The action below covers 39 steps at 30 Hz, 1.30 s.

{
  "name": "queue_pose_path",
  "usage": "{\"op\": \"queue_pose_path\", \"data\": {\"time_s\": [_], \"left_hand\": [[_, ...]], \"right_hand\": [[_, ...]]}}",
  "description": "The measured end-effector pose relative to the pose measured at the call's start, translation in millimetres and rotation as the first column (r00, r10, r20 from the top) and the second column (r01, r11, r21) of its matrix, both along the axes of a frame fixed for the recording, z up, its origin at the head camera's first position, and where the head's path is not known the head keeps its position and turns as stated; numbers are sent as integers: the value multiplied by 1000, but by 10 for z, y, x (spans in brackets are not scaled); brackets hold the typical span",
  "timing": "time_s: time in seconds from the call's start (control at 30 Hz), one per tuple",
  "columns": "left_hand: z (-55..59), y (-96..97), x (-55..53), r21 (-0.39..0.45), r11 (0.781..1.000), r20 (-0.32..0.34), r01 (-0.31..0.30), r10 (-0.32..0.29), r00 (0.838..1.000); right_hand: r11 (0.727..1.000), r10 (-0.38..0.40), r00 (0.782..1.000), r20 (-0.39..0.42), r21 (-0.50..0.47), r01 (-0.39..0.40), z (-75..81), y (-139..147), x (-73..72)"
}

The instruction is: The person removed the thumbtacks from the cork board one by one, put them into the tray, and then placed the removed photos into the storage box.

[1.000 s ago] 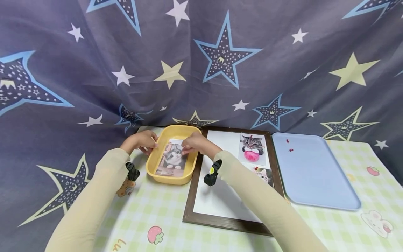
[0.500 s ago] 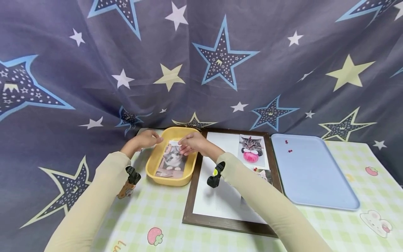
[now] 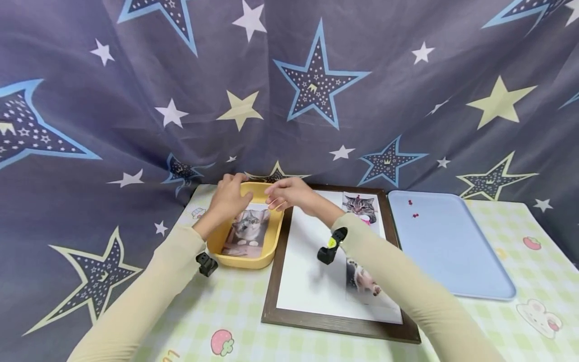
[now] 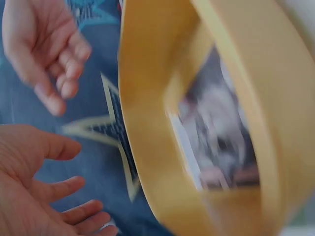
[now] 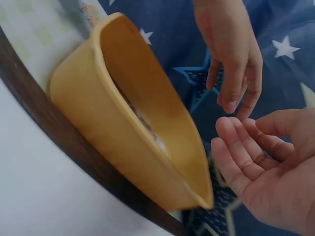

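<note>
arms: stretched forward, angled inward | left hand: fingers spread | right hand: fingers loosely bent

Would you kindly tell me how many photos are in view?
3: one photo in the yellow tub, one on the framed board, upper right, another lower down; the right sleeve may hide more.

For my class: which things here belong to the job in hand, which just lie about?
Likely the job: yellow tub, cat photo inside it, framed board, pinned cat photo, blue tray, red pins on it.

Likely just about: starry curtain, checked tablecloth.
</note>
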<state>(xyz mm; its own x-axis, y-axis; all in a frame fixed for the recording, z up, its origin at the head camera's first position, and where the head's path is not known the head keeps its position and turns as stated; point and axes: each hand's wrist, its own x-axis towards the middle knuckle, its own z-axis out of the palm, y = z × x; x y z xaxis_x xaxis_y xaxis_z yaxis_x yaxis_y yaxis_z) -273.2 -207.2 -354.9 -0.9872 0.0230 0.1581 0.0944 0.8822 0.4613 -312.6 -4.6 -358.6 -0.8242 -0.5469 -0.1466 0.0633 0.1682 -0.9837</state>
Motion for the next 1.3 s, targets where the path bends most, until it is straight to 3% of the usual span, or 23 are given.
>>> {"op": "queue_pose_path", "data": {"time_s": [0.2,0.3,0.43,0.67,0.87,1.1,1.3], "left_hand": [[-5,496,76,113,991,-135,70,-54,989],[-42,779,117,137,983,-212,120,-89,973],[-89,1143,160,104,974,-274,202,-167,947],[-208,1697,208,59,949,-232,310,-289,929],[-357,2023,181,-75,918,-167,390,-397,903],[-505,2211,70,-251,853,-86,458,-491,867],[-592,2302,-35,-336,785,12,521,-549,835]], "right_hand": [[1000,-26,997,-76,-18,24,203,455,-85],[999,-44,994,-104,1,45,289,708,-118],[997,-69,989,-134,31,74,365,1005,-168],[985,-138,980,-146,82,151,305,1417,-313],[963,-198,966,-164,153,223,180,1662,-420],[946,-255,953,-161,163,281,-28,1831,-505],[938,-301,945,-128,137,317,-236,1958,-585]]}}
